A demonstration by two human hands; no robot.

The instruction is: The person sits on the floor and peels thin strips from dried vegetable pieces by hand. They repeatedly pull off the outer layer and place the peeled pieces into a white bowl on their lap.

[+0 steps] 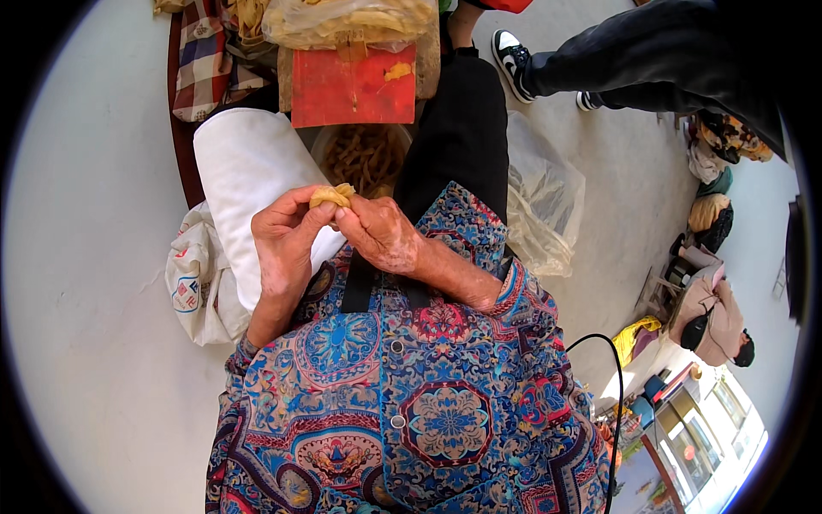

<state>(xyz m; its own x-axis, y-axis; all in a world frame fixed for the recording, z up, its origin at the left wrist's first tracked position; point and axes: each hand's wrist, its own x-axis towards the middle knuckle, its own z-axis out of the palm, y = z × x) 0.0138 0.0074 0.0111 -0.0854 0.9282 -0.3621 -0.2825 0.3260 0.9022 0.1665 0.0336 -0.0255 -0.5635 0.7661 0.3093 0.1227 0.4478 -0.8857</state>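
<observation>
Over my lap, my left hand (289,233) and my right hand (382,231) meet at the fingertips. Pinched between them is a small, folded, pale yellow strip (332,195) that looks like tofu skin. Both thumbs press against it, and its underside is hidden by the fingers. Just beyond my hands, a pale tub (322,144) sits between my legs with many yellowish-brown twisted pieces (364,161) inside. A red board (354,86) juts out over the tub's far side and covers part of it.
Behind the board lies a clear plastic bag (351,21) of pale yellow sheets. A white cloth (257,163) covers my left thigh; a white sack (201,283) rests beside it. To the right are a crumpled clear plastic bag (544,197) and a standing person's shoe (512,64).
</observation>
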